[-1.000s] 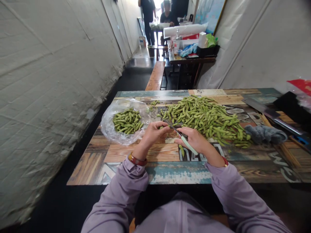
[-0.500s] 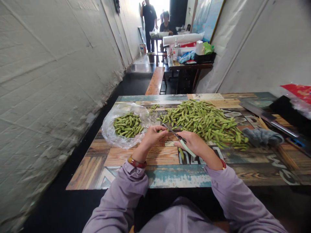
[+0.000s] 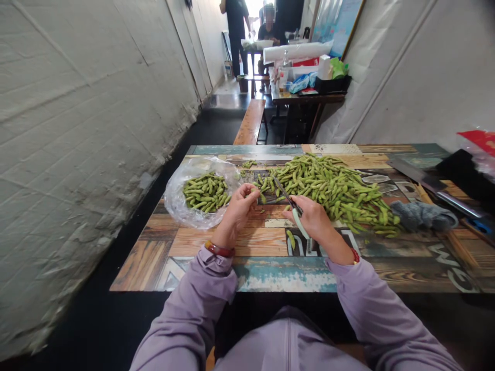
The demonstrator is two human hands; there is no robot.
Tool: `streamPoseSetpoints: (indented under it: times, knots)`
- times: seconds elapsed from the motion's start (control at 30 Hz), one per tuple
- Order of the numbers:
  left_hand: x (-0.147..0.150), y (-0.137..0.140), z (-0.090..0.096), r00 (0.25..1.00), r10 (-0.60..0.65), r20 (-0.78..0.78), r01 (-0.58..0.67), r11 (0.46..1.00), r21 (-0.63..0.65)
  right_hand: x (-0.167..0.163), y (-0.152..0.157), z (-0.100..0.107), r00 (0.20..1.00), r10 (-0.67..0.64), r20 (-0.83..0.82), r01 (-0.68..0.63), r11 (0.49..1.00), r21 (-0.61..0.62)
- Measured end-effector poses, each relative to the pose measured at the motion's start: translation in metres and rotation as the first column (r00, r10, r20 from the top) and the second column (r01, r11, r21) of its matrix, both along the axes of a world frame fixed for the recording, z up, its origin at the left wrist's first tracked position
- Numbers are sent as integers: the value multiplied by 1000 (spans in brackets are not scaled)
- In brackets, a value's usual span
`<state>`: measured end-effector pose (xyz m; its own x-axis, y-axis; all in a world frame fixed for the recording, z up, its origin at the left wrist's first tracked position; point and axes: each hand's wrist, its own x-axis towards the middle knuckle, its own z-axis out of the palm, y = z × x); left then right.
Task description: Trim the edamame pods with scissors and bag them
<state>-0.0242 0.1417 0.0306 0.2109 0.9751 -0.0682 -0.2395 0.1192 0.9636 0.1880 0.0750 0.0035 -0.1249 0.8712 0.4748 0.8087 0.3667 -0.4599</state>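
Observation:
My left hand (image 3: 240,207) is closed in a pinch, with a bit of a green soybean pod (image 3: 253,191) showing at the fingertips. Scissors with pale green handles (image 3: 300,223) are held in my right hand (image 3: 314,216); their blades point forward and left, apart from the left fingers. A clear plastic bag (image 3: 172,200) lies spread beside my left hand with pods (image 3: 207,191) inside it. Beyond my right hand rises a large pile of soybean pods (image 3: 332,189). One loose pod (image 3: 291,239) rests on the table just left of my right hand.
On the patterned wooden table (image 3: 228,242), small green trimmings (image 3: 248,164) lie behind the bag. A grey cloth (image 3: 423,215) and a large knife (image 3: 417,178) are at the right. Further off are a bench (image 3: 251,121), a cluttered table (image 3: 309,98) and two people.
The scissors have come away from the left fingers, and a gap now separates the hands. My left hand has moved slightly forward. The view has shifted a little.

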Motion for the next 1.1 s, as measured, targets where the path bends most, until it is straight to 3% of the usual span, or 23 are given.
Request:
streamPoseSetpoints:
  times: [0.13,0.37,0.67,0.83,1.1]
  knots:
    - [-1,0,4,987,-5,160,24,992,-120,-5,-4,4,1000,-5,17,5,1000,-22]
    - [2,-5,7,958,-52,283,107,978,-181,-12,-7,9,998,51,39,-48,996,-69]
    - [13,-16,0,946,-220,240,266,947,-180,-12,-4,2,999,50,-2,-50,999,16]
    - [9,-13,3,956,-138,260,189,965,-182,-10,-2,2,997,-49,-54,50,999,22]
    - [22,-23,0,958,-243,152,265,953,-144,-18,-3,9,947,0,-321,19,998,58]
